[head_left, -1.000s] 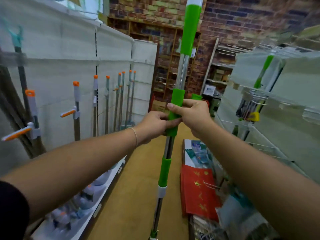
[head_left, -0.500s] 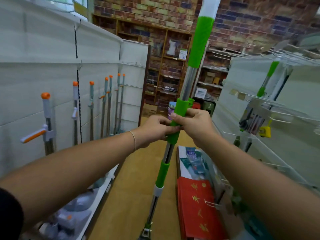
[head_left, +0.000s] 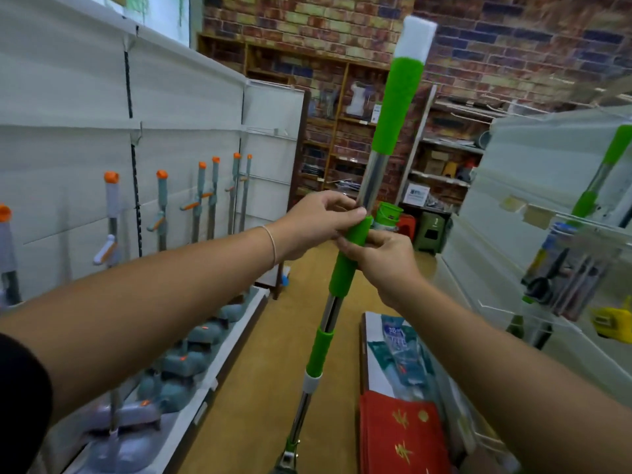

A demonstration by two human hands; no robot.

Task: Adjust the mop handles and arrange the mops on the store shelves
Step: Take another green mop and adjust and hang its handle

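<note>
Green mop handle (head_left: 343, 272) stands in the aisle, its top leaning right and its foot low near the floor. Left hand (head_left: 318, 224) is at the upper rim of the handle's middle green sleeve, fingers pinching where the bare steel tube begins. Right hand (head_left: 384, 266) is just below on the same sleeve, fingers curled round it. Left of the handle, orange-tipped mops (head_left: 161, 206) stand in a row on a low shelf (head_left: 205, 391). Low to the handle's right lie red packets (head_left: 400, 436). Behind the handle is a brick wall (head_left: 307, 22).

Curled left grip (head_left: 319, 223) sits above right grip (head_left: 381, 263) (also curled).
</note>
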